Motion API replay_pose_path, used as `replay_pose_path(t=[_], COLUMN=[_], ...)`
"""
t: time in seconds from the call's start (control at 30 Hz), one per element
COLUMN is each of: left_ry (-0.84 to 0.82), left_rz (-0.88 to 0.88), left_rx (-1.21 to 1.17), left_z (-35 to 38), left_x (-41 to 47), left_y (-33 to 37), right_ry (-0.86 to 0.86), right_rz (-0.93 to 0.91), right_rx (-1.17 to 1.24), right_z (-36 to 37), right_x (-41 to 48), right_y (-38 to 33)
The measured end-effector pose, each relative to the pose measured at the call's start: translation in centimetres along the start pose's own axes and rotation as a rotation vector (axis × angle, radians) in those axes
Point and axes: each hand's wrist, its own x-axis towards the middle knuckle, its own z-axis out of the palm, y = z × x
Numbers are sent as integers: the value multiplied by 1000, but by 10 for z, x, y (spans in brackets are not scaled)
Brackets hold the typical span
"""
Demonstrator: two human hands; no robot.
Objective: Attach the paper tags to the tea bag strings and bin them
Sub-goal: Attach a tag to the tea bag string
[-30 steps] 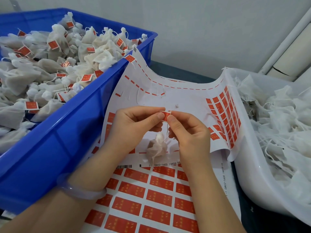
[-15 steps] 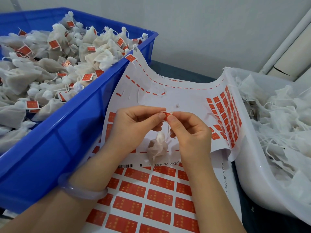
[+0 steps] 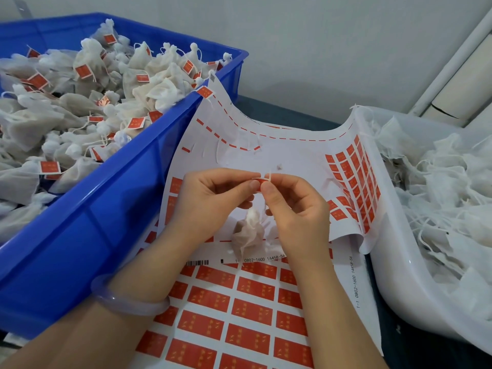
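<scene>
Two hands (image 3: 210, 201), two bins (image 3: 80, 235), two tag sheets (image 3: 253, 302), one bracelet (image 3: 127, 304)

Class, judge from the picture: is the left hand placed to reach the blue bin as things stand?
Probably yes. The blue bin stands open just beside the left hand with nothing between them. Its fingers, though, are busy pinching the red tag together with the right hand.

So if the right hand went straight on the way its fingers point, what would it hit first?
Its fingers point up and leftward, so the right hand would press straight into the red tag both hands pinch, with the left hand directly behind it. Depth beyond is unclear.
</scene>
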Motion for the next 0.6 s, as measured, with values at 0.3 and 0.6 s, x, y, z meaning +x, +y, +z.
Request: replay_pose_path(t=[0.3,0.6], left_ry=[-14,-42], left_rz=[2,-17], left_rx=[40,32], left_z=[0,1], left_x=[0,0], left_y=[-5,-4], right_ry=[30,24], right_rz=[-66,-71], right_rx=[-32,-58], right_z=[0,-4], right_x=[1,1], right_y=[3,4])
